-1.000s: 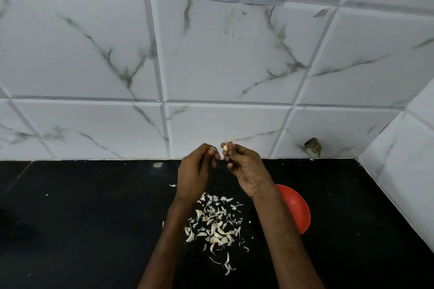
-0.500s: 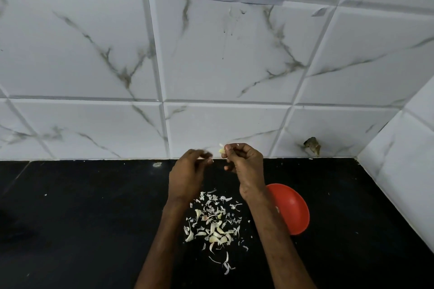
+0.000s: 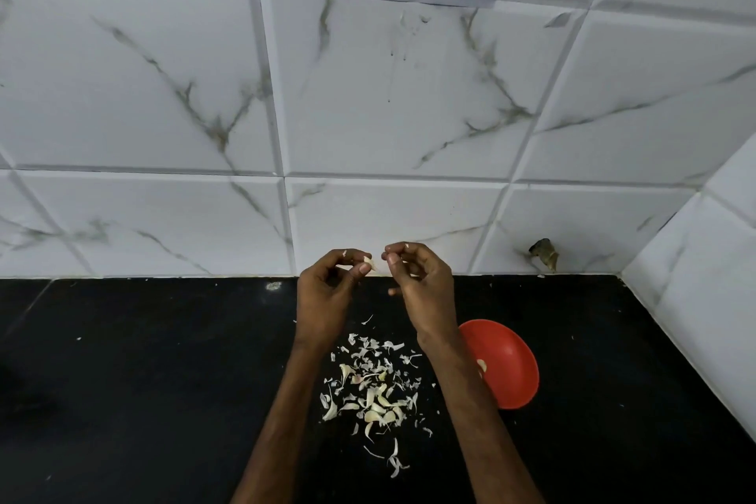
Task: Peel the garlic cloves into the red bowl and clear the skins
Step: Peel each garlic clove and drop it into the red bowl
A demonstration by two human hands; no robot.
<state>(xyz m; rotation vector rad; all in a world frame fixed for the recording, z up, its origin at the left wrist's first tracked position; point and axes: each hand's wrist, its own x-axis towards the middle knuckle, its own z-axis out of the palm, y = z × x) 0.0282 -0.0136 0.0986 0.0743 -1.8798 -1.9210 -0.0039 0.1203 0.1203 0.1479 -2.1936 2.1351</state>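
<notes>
Black bench (image 3: 143, 381), left grip (image 3: 327, 293) pinching pale garlic piece (image 3: 370, 263), right grip (image 3: 423, 286) curled at fingertips, contents unclear, skins (image 3: 372, 385) heaped at 6 o'clock between forearms, red bowl (image 3: 511, 364) at 4 o'clock, one clove (image 3: 482, 365) inside.

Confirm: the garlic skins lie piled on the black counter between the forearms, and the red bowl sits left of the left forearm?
Wrong side. In the head view the red bowl sits right of the right forearm. The garlic skins do lie piled on the black counter between the forearms.
</notes>
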